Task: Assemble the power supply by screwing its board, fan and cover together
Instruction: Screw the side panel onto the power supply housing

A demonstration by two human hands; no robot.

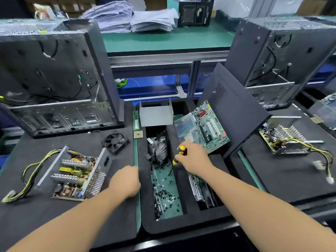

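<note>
An open power supply lies on the black foam mat at the left, its board showing and yellow-black cables trailing left. Behind it lies a loose black fan. A grey metal cover stands at the back of the foam tray. My right hand grips a yellow-and-black screwdriver above the tray's middle. My left hand hovers with curled fingers at the tray's left edge; what it holds, if anything, is hidden. Several loose screws lie in the tray's green-floored slot.
A finned CPU cooler and a motherboard sit in the tray. Open computer cases stand at the back left and back right. A black side panel leans at the right. Another power supply lies at the far right.
</note>
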